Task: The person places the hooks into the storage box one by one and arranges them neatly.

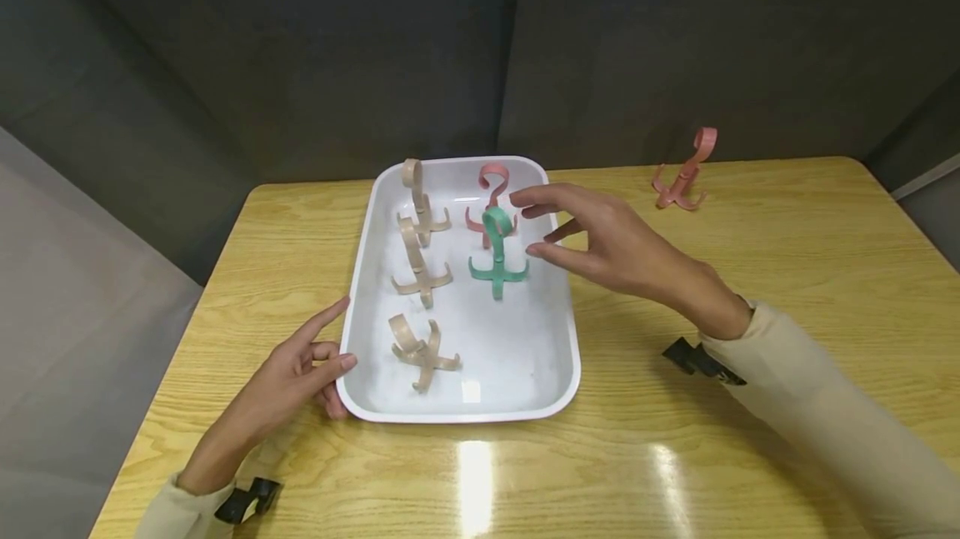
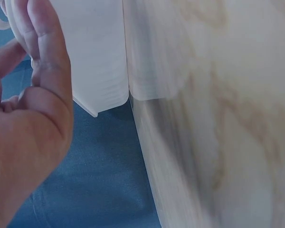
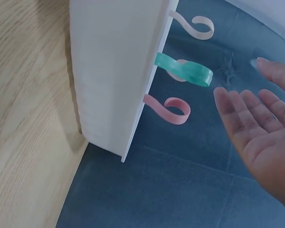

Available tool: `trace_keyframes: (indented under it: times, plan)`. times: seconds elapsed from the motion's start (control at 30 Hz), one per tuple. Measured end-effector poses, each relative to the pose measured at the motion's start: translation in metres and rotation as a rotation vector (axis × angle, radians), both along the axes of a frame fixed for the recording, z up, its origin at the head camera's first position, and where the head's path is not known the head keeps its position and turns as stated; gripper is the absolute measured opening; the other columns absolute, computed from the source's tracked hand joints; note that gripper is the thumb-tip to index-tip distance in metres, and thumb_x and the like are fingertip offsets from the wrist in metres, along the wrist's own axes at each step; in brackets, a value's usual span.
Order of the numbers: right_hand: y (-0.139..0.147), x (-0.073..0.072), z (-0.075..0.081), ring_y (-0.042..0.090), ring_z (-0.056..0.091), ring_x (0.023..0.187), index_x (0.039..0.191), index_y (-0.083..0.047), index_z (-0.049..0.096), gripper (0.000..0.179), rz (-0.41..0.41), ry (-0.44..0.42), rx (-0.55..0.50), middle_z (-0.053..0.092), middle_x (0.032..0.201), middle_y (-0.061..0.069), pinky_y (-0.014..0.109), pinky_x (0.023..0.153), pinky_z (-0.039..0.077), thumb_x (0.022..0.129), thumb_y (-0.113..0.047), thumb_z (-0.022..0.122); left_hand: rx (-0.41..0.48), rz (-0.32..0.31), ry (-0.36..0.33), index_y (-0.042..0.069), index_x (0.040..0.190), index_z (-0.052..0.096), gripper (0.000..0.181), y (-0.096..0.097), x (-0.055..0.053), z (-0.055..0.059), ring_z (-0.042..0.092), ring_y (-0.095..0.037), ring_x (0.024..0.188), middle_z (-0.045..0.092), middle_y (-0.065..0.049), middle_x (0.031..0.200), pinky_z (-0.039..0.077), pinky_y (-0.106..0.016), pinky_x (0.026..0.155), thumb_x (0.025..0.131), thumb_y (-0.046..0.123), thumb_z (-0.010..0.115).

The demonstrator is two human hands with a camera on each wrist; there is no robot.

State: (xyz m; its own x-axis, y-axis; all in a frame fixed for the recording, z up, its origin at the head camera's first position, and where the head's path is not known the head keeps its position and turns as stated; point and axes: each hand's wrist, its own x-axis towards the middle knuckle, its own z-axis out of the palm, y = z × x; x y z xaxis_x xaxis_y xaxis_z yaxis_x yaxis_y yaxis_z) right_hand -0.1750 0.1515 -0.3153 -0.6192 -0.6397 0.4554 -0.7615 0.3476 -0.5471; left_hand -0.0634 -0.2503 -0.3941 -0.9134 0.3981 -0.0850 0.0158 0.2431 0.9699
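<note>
A white tray [image 1: 517, 356] stands on the table with several plastic four-claw hanging hooks inside. My left hand [image 1: 288, 381] holds the tray's left rim, thumb over the edge and the other fingers along the outside. Over the tray's right side, my right hand [image 1: 611, 239] has its fingers spread with nothing between them. Closest to its fingertips are a green hook [image 1: 498, 260] and a pink hook [image 1: 492, 181] behind it. Three beige hooks, back [image 1: 423, 218], middle [image 1: 420, 272] and front [image 1: 426, 356], line the tray's left side; the front one is tilted.
Another pink hook [image 1: 684, 177] stands on the wooden table [image 1: 787, 272] at the back right, outside the tray. A dark curtain [image 1: 375, 56] hangs behind the table's back edge. Each wrist carries a black strap mount [image 1: 705, 362].
</note>
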Motion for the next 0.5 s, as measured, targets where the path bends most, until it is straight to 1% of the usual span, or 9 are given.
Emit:
trace_keyframes:
  times: [0.3, 0.5]
  plan:
    - [0.016, -0.006, -0.004, 0.028, 0.067, 0.121, 0.138, 0.001, 0.060, 0.054, -0.053, -0.005, -0.009, 0.063, 0.140, 0.013, 0.039, 0.085, 0.063, 0.088, 0.005, 0.081, 0.000, -0.002, 0.010, 0.006, 0.167, 0.012, 0.074, 0.000, 0.000, 0.000, 0.071, -0.026, 0.058, 0.061, -0.014, 0.079, 0.064, -0.045, 0.057, 0.108, 0.004, 0.056]
    - [0.028, -0.013, -0.005, 0.029, 0.067, 0.119, 0.139, 0.000, 0.060, 0.053, -0.100, -0.004, -0.026, 0.063, 0.140, 0.013, 0.043, 0.084, 0.063, 0.090, 0.004, 0.079, -0.004, 0.002, 0.005, 0.006, 0.167, 0.013, 0.074, 0.000, 0.000, 0.000, 0.071, -0.026, 0.058, 0.061, -0.015, 0.080, 0.064, -0.045, 0.057, 0.108, 0.004, 0.057]
